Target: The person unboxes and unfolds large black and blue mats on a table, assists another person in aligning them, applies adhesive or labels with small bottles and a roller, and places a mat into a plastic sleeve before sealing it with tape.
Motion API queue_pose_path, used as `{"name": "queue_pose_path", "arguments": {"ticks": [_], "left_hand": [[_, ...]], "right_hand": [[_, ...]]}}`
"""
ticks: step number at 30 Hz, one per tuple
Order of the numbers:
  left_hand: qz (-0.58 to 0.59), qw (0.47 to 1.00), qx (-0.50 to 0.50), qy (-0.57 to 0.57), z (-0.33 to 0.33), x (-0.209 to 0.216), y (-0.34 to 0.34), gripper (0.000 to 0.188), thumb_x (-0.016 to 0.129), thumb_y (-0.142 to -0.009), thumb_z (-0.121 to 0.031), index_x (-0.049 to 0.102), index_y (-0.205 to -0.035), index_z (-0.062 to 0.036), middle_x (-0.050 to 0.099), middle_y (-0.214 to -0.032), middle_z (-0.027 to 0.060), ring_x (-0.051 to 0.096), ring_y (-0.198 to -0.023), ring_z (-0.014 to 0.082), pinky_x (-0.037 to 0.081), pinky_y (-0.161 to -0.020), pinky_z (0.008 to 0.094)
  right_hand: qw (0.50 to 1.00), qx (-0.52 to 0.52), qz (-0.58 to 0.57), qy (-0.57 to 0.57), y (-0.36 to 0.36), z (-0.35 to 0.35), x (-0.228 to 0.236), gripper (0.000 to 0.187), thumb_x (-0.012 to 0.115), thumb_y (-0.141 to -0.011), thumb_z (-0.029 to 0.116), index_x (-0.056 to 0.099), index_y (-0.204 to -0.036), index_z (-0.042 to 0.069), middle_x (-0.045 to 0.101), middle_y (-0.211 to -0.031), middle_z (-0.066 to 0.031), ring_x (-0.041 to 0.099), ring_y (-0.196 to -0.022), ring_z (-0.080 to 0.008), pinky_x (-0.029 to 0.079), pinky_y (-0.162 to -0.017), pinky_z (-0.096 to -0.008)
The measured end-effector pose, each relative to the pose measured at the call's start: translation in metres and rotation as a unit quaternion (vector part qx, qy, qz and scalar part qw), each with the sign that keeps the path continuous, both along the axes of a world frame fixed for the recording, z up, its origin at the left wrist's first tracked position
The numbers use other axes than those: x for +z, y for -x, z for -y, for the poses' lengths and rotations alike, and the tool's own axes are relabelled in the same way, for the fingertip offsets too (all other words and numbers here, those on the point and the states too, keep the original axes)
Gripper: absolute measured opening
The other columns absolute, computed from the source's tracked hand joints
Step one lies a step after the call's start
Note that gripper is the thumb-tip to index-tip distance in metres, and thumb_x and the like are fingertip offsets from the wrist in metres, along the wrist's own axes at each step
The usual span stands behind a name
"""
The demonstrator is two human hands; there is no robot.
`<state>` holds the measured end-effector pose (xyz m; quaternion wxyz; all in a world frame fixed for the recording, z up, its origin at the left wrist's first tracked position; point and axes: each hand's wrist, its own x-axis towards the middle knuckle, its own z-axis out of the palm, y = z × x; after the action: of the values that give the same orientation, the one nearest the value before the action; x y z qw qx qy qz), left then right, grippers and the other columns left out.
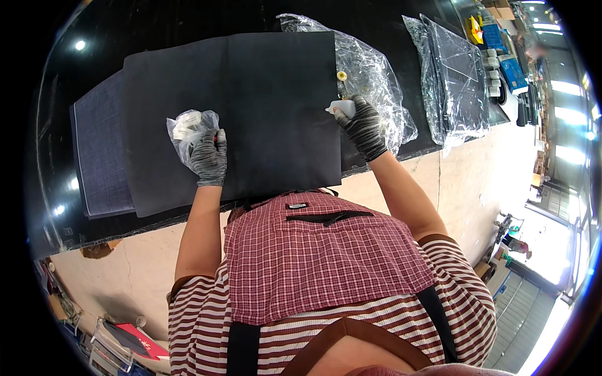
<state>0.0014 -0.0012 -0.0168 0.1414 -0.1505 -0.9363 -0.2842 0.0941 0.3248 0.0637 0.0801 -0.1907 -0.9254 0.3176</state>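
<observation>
A large black sheet (276,81) lies flat on the dark table (163,22), overlapping a dark blue-grey textured sheet (100,147) at its left. Over the black sheet, my left hand (210,156), in a striped grey glove, is closed on a crumpled clear plastic bag (187,128) with something white inside. My right hand (365,130), gloved alike, grips a small white squeeze bottle (342,108) by the sheet's right edge. The bottle's narrow tip points left. Clear plastic film (376,66) spreads beneath and beyond that hand, with a small yellow round piece (342,76) beside the sheet.
Dark flat panels in clear plastic (454,81) lie farther right on the table. Blue boxes (513,74), a yellow item (475,30) and white cylinders (493,75) stand at the far right. The table's front edge runs just before my body.
</observation>
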Motion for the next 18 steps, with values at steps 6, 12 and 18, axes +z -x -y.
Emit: {"name": "queue_pose_path", "arguments": {"ticks": [6,12,18], "left_hand": [[0.006,1.000,0.006,0.012,0.002,-0.002,0.000,0.013,0.071,-0.069,-0.002,0.061,-0.076,-0.0059,0.057,-0.074,0.0036,0.054,-0.069,0.0184,0.049,-0.066,0.0301],[0.013,1.000,0.018,-0.002,-0.003,0.003,0.000,0.014,0.072,-0.069,-0.006,0.062,-0.078,-0.0072,0.058,-0.074,0.0033,0.055,-0.071,0.0202,0.048,-0.071,0.0315],[-0.013,1.000,0.014,0.012,-0.002,0.008,-0.001,0.012,0.073,-0.070,-0.010,0.064,-0.077,-0.0082,0.059,-0.074,0.0036,0.057,-0.073,0.0219,0.047,-0.073,0.0336]], "right_hand": [[0.998,-0.003,0.064,-0.006,-0.011,0.001,0.003,0.036,0.071,-0.075,0.026,0.058,-0.098,0.002,0.062,-0.086,-0.0183,0.061,-0.079,-0.0335,0.049,-0.071,-0.0400],[0.999,-0.024,0.033,0.021,-0.003,-0.001,0.001,0.038,0.071,-0.074,0.028,0.058,-0.098,0.002,0.062,-0.085,-0.0179,0.061,-0.077,-0.0339,0.048,-0.071,-0.0403],[0.999,0.016,0.036,-0.019,-0.014,0.005,0.006,0.035,0.071,-0.074,0.026,0.058,-0.096,0.001,0.063,-0.082,-0.0178,0.062,-0.074,-0.0315,0.050,-0.068,-0.0376]]}}
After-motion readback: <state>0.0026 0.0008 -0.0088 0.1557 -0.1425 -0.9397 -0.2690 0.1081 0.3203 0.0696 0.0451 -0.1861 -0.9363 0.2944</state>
